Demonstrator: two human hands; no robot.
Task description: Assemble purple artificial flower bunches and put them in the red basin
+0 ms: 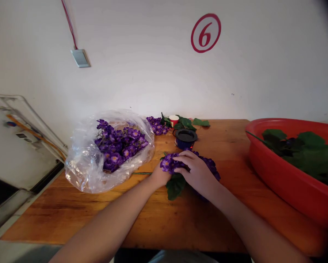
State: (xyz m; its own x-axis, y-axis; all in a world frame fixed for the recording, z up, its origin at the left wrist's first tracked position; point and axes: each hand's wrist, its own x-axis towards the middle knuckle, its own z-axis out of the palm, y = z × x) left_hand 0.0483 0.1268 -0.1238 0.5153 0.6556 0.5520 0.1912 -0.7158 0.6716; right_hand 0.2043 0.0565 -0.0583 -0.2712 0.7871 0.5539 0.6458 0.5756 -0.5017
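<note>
A spray of purple artificial flowers with green leaves is between my hands over the wooden table. My left hand is closed around its stem area, with the fingers mostly hidden behind the blossoms. A thin green stem comes out to the left of that wrist. From above and the right, my right hand bends its fingers and thumb onto the flowers. More purple blossoms show behind and beside it. A large green leaf hangs below the hands.
Just behind the hands stands a small dark round pot with a red light. A clear plastic bag of purple flowers lies left. A red tub with green leaves stands right. At the back are a paper cup and loose leaves.
</note>
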